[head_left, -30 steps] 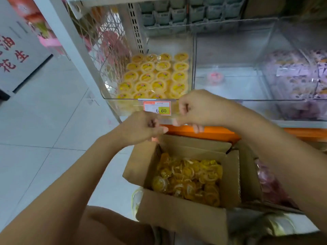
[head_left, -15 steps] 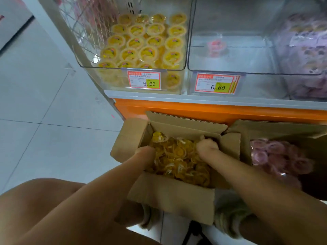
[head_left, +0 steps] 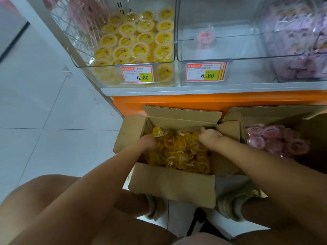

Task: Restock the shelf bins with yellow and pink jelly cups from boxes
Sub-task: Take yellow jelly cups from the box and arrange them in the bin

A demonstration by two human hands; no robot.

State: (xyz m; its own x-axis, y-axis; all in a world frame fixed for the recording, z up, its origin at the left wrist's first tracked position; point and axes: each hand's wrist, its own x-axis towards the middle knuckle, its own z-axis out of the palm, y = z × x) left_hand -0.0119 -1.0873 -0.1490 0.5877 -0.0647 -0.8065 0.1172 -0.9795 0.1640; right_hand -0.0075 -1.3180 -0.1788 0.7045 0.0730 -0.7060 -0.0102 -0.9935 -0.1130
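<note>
A pale tiled floor [head_left: 44, 103] runs under a shelf [head_left: 212, 88] with an orange base. Two open boxes stand against it, so the stock is directly below its bins. The yellow box [head_left: 173, 183] sits under the left bin [head_left: 99, 67], where roughly twenty yellow lids show. The pink box [head_left: 265, 112] sits under the middle bin [head_left: 247, 71], which has one pink cup [head_left: 206, 37]. Two price labels [head_left: 137, 74] are visible.

Both hands are down in the yellow jelly cups [head_left: 178, 149], probably to gather a load. The left hand [head_left: 148, 142] has its fingers hidden among the cups. The right hand [head_left: 210, 137] curls downward. Whether either hand holds a cup cannot be told.
</note>
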